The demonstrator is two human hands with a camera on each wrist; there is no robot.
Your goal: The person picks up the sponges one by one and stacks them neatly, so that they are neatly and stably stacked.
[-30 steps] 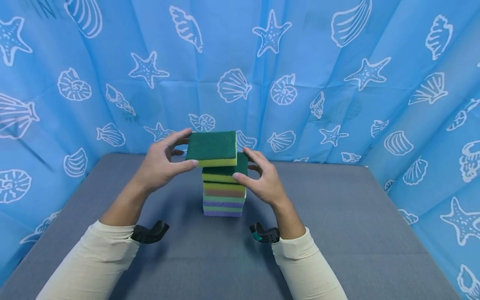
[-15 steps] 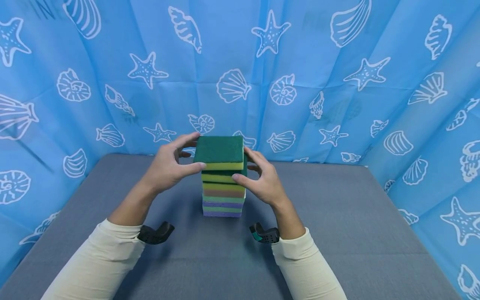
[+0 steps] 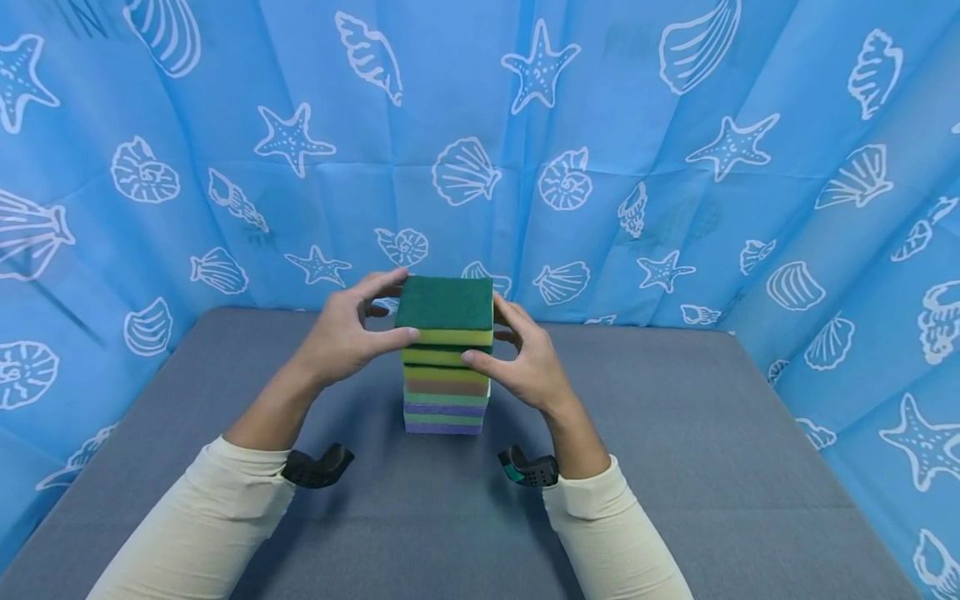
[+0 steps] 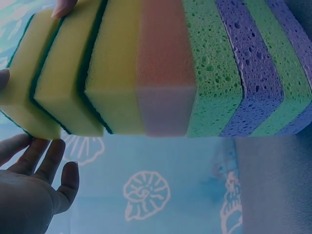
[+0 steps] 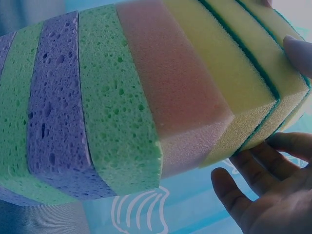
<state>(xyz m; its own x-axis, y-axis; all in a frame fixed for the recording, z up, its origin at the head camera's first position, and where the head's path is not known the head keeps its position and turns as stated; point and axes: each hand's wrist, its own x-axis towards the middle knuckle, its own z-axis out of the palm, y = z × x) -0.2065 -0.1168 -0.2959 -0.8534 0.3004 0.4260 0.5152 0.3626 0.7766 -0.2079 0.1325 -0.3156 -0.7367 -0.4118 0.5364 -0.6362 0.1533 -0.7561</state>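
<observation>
A stack of sponges stands in the middle, seen in all three views. At its top, my left hand (image 3: 348,333) grips the uppermost scouring sponge (image 3: 445,304), dark green above and yellow below, by its left end, thumb at the front. My right hand (image 3: 532,358) holds the yellow scouring sponge (image 3: 435,357) just beneath by its right end, thumb on its front face. Lower down come another yellow sponge (image 4: 117,73), a pink sponge (image 4: 165,73), then green sponges (image 5: 117,102) and purple sponges (image 5: 58,107) in turn. In the left wrist view, the left fingers (image 4: 36,161) reach the top sponge's edge.
The stack rests on a table with a grey cloth top (image 3: 660,433). A blue curtain (image 3: 480,100) with white shells and starfish hangs behind and at both sides. Black wrist-worn devices sit at the left wrist (image 3: 303,468) and right wrist (image 3: 534,468).
My left hand has carried the top sponge right and slightly down, from overhanging the stack's left side to lining up over it. The right hand stays where it was.
</observation>
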